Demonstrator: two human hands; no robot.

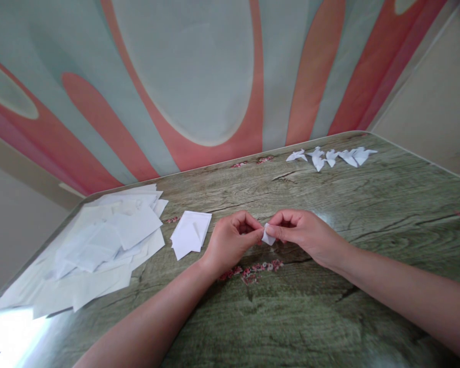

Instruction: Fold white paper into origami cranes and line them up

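Observation:
A small folded piece of white paper (269, 238) is held between my two hands, above the middle of the table. My left hand (235, 237) pinches its left edge between thumb and fingers. On the other side, my right hand (301, 232) grips it with the thumb pressed on the front. The fingertips hide part of the paper, so its full folded shape cannot be made out. Left of my left hand lies a short stack of white paper squares (187, 235).
A big loose heap of white paper sheets (111, 245) covers the table's left side. Several folded white paper figures, like birds (317, 157), stand in a row at the back right. The wood-patterned table (276, 317) meets a wall with a red and grey pattern (184, 76).

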